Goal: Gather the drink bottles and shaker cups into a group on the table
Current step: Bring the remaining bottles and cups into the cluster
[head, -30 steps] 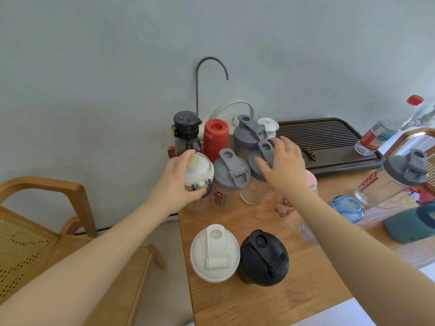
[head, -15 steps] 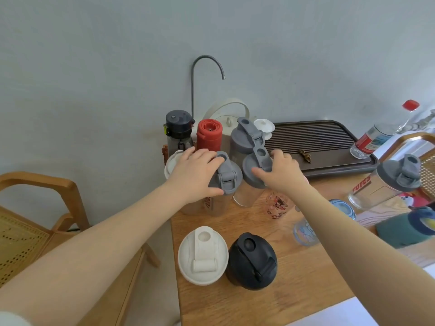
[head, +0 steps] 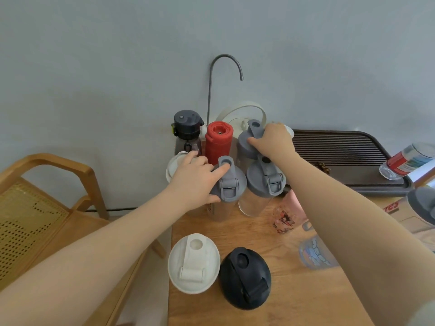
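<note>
left hand (head: 195,182) clamped on grey-lid shaker (head: 227,184), frame centre | right hand (head: 273,142) gripping rear grey-lid shaker (head: 246,143) | white-lid shaker (head: 193,262), black-lid shaker (head: 244,277) lower centre on counter (head: 294,290)

A home room: a cane-seated wooden armchair (head: 35,208) at left, a slatted tea tray (head: 341,147) at right, a gooseneck water spout (head: 226,64) against the plain wall.

At the far left of the worktop (head: 294,290), bottles and shakers stand in two close rows by the wall. Two capped shakers (head: 219,267) stand nearer, side by side. A tray (head: 341,165) lies to the right, far side; a chair (head: 47,208) stands left of the worktop.
</note>
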Available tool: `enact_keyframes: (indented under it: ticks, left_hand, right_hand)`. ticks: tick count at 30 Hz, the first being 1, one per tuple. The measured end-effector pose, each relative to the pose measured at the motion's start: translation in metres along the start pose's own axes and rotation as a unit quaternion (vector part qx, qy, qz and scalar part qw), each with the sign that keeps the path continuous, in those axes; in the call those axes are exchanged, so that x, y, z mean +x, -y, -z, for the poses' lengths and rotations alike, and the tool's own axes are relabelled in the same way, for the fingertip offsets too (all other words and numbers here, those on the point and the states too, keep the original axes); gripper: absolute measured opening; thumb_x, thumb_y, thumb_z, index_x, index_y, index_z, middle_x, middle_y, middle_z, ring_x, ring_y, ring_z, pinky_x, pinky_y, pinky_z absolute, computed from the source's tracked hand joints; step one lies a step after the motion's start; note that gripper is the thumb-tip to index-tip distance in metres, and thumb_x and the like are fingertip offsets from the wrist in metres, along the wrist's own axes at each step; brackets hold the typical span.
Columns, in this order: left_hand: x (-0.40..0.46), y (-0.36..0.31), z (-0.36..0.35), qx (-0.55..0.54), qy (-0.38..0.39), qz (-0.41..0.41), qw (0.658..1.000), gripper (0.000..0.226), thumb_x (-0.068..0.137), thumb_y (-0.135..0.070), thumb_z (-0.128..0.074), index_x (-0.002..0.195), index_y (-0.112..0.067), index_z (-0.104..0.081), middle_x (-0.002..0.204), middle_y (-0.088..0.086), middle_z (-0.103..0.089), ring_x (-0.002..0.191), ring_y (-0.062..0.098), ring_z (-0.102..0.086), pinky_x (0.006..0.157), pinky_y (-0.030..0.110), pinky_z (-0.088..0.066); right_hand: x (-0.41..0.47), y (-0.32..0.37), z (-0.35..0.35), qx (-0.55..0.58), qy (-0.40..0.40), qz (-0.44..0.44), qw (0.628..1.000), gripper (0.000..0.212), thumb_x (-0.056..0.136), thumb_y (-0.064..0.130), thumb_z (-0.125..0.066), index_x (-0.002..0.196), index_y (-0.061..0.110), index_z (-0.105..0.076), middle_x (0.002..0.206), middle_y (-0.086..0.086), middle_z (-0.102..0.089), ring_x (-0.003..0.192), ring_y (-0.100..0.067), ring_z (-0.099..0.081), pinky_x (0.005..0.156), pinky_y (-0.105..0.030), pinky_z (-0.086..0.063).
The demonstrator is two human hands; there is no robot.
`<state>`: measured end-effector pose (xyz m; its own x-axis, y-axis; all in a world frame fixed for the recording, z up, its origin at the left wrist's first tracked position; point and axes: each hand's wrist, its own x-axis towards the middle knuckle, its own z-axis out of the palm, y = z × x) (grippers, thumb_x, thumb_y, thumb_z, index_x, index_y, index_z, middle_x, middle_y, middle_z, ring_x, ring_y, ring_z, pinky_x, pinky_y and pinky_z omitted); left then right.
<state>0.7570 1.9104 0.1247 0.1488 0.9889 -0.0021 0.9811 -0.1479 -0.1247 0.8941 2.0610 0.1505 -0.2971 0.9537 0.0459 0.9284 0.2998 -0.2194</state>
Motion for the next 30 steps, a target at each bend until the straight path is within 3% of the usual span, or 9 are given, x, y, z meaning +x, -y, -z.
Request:
enact_keyframes:
  ticks: [2, 4, 7, 11, 13, 16, 19, 25, 30]
  left_hand:
    - [0.0, 0.0, 0.001, 0.001, 0.003, 0.0, 1.0, 0.077, 0.084, -0.057, -0.049, 0.145, -0.025, -0.014, 0.138, 0.001, -0.049, 0.132, 0.024, -0.034, 0.115, 0.043, -0.008]
    - [0.0, -0.001, 0.002, 0.003, 0.006, 0.0, 1.0, 0.077, 0.085, -0.056, -0.049, 0.145, -0.026, -0.013, 0.139, 0.001, -0.048, 0.133, 0.024, -0.033, 0.115, 0.043, -0.008]
    - [0.001, -0.001, 0.003, 0.001, 0.011, 0.0, 1.0, 0.078, 0.084, -0.057, -0.049, 0.145, -0.026, -0.013, 0.14, 0.001, -0.047, 0.133, 0.024, -0.033, 0.115, 0.043, -0.008]
    - [-0.002, -0.003, 0.002, 0.001, -0.019, 0.017, 1.0, 0.089, 0.078, -0.062, -0.054, 0.145, -0.023, -0.011, 0.145, 0.006, -0.036, 0.134, 0.026, -0.03, 0.115, 0.043, -0.01]
    - [-0.002, -0.008, 0.001, 0.016, -0.027, 0.008, 0.999, 0.096, 0.074, -0.066, -0.054, 0.146, -0.02, -0.009, 0.149, 0.009, -0.026, 0.136, 0.028, -0.026, 0.115, 0.044, -0.01]
    - [0.0, -0.014, -0.002, 0.016, -0.015, -0.006, 1.0, 0.093, 0.076, -0.067, -0.051, 0.145, -0.019, -0.01, 0.152, 0.009, -0.02, 0.133, 0.028, -0.033, 0.114, 0.044, -0.011]
    - [0.001, -0.015, -0.006, 0.016, -0.019, 0.005, 1.0, 0.087, 0.08, -0.064, -0.049, 0.145, -0.019, -0.014, 0.153, 0.009, -0.019, 0.127, 0.029, -0.042, 0.113, 0.045, -0.014]
    - [0.001, -0.016, -0.004, 0.02, -0.014, 0.003, 1.0, 0.085, 0.081, -0.062, -0.048, 0.145, -0.019, -0.014, 0.153, 0.009, -0.02, 0.124, 0.028, -0.045, 0.112, 0.044, -0.016]
    - [-0.001, -0.014, -0.005, 0.02, -0.017, 0.002, 1.0, 0.085, 0.081, -0.063, -0.047, 0.146, -0.019, -0.013, 0.153, 0.01, -0.019, 0.124, 0.027, -0.045, 0.112, 0.044, -0.016]
  right_hand:
    - [-0.004, 0.0, 0.001, 0.003, -0.008, -0.006, 1.0, 0.031, 0.085, 0.036, -0.056, 0.089, 0.007, -0.048, 0.074, -0.01, -0.046, 0.066, -0.021, -0.043, 0.045, -0.022, -0.017]
    - [-0.008, -0.001, -0.002, 0.02, -0.011, -0.003, 1.0, 0.029, 0.085, 0.035, -0.057, 0.082, 0.007, -0.048, 0.065, -0.006, -0.042, 0.066, -0.023, -0.046, 0.046, -0.022, -0.022]
    - [-0.014, -0.002, -0.007, 0.052, -0.014, 0.004, 0.999, 0.041, 0.085, 0.038, -0.058, 0.097, -0.001, -0.052, 0.095, -0.02, -0.057, 0.08, -0.029, -0.053, 0.06, -0.029, -0.035]
    - [-0.026, -0.012, -0.003, 0.061, -0.036, 0.017, 0.997, 0.067, 0.082, 0.053, -0.056, 0.121, 0.0, -0.044, 0.124, -0.02, -0.05, 0.112, -0.037, -0.05, 0.08, -0.041, -0.044]
    - [-0.044, -0.026, -0.001, 0.111, -0.027, 0.091, 0.989, 0.076, 0.082, 0.052, -0.057, 0.135, 0.003, -0.034, 0.138, -0.018, -0.041, 0.126, -0.034, -0.04, 0.097, -0.042, -0.038]
    - [-0.076, -0.048, -0.005, 0.062, 0.06, 0.174, 0.981, 0.098, 0.074, 0.062, -0.057, 0.145, 0.006, -0.019, 0.152, -0.014, -0.023, 0.139, -0.029, -0.024, 0.111, -0.04, -0.025]
    - [-0.092, -0.057, -0.011, 0.028, 0.135, 0.161, 0.977, 0.104, 0.076, 0.052, -0.065, 0.147, 0.011, -0.001, 0.155, -0.011, -0.015, 0.141, -0.029, -0.018, 0.112, -0.04, -0.024]
    - [-0.102, -0.036, -0.019, -0.048, 0.052, 0.089, 0.993, 0.101, 0.078, 0.052, -0.062, 0.146, 0.008, -0.003, 0.141, -0.014, -0.036, 0.126, -0.032, -0.037, 0.098, -0.04, -0.038]
    - [-0.113, -0.032, -0.023, -0.072, 0.018, 0.072, 0.995, 0.1, 0.078, 0.05, -0.062, 0.145, 0.003, -0.005, 0.134, -0.015, -0.041, 0.119, -0.032, -0.041, 0.097, -0.036, -0.037]
